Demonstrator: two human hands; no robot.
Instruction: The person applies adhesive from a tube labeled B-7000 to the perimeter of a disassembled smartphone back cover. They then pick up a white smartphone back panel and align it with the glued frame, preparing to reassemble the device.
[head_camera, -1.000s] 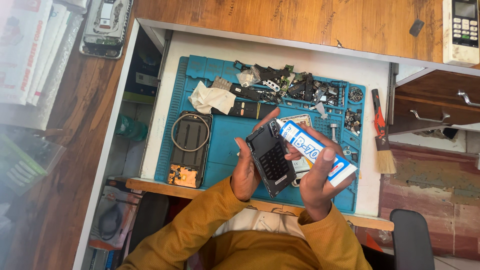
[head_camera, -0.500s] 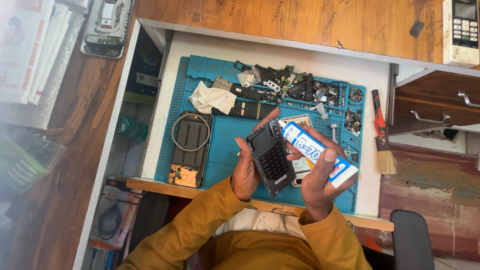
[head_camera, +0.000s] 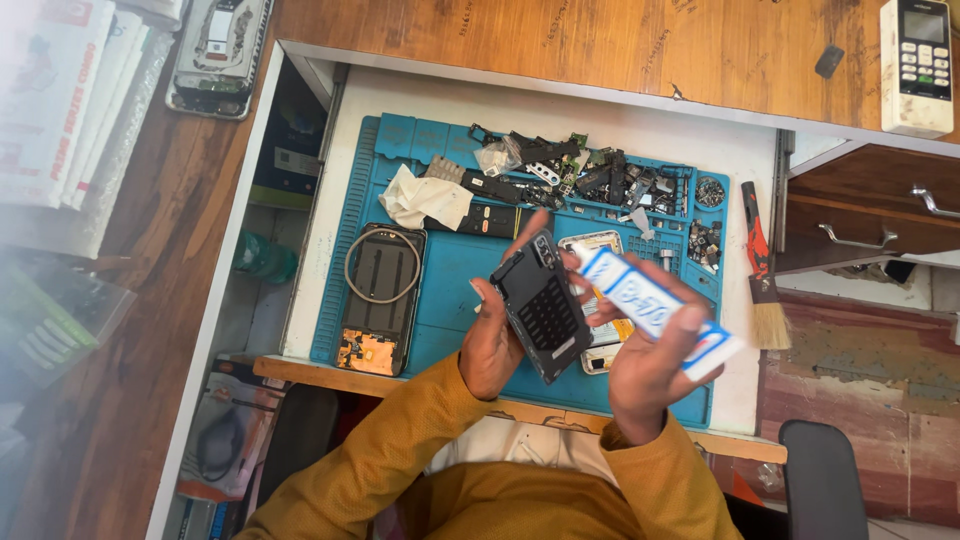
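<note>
The left hand (head_camera: 492, 345) grips a black phone back cover (head_camera: 540, 304) at frame centre. The right hand (head_camera: 645, 365) is closed around a white-and-blue glue tube (head_camera: 655, 310), just right of it, over the blue repair mat (head_camera: 450, 265).

We take the blue work mat (head_camera: 450, 270) as landmark. Over its right part, a long white tube with a blue label (head_camera: 655, 310) lies in the right hand (head_camera: 645, 375), slanting down to the right. Far left of the mat, a stack of white flat packages with red print (head_camera: 60, 110) stands at the frame edge; below it, a clear bag with green print (head_camera: 45, 330). Below-left of the mat, a clear packet holding a dark coil (head_camera: 225, 440). Far upper right, a white remote with a small grey screen (head_camera: 915, 60) lies on the wooden surface (head_camera: 600, 40).
</note>
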